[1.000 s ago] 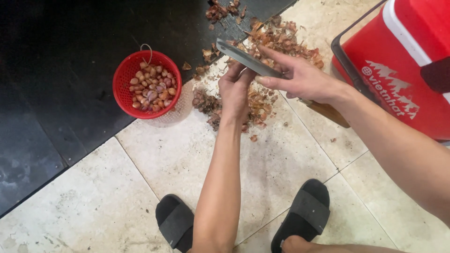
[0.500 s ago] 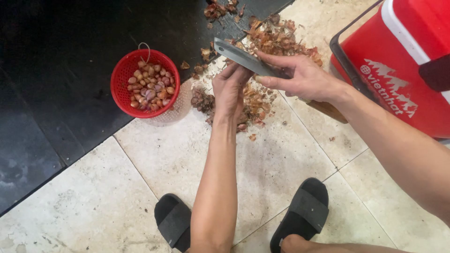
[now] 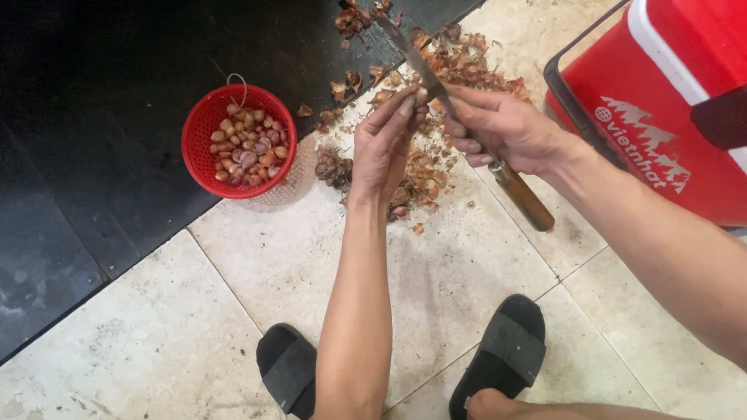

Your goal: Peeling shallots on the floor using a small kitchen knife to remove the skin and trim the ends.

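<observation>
My right hand [image 3: 506, 128] grips a long knife [image 3: 412, 62] with a wooden handle [image 3: 523, 196], blade pointing up and away. My left hand [image 3: 385, 144] holds a small shallot [image 3: 421, 95] at its fingertips, pressed against the blade. Both hands hover over a heap of brown shallot skins [image 3: 428, 167] on the tiled floor. To the left stands a red plastic basket [image 3: 204, 124] filled with peeled shallots [image 3: 249, 148].
A red cooler box [image 3: 669, 101] in a dark frame stands at the right. More peel scraps [image 3: 354, 15] lie on the black floor at the top. My feet in black sandals [image 3: 502, 354] rest on the beige tiles [image 3: 194, 327] below.
My left hand rose from the peel heap to the knife blade with a shallot. The knife tilted from nearly level to steeply upright.
</observation>
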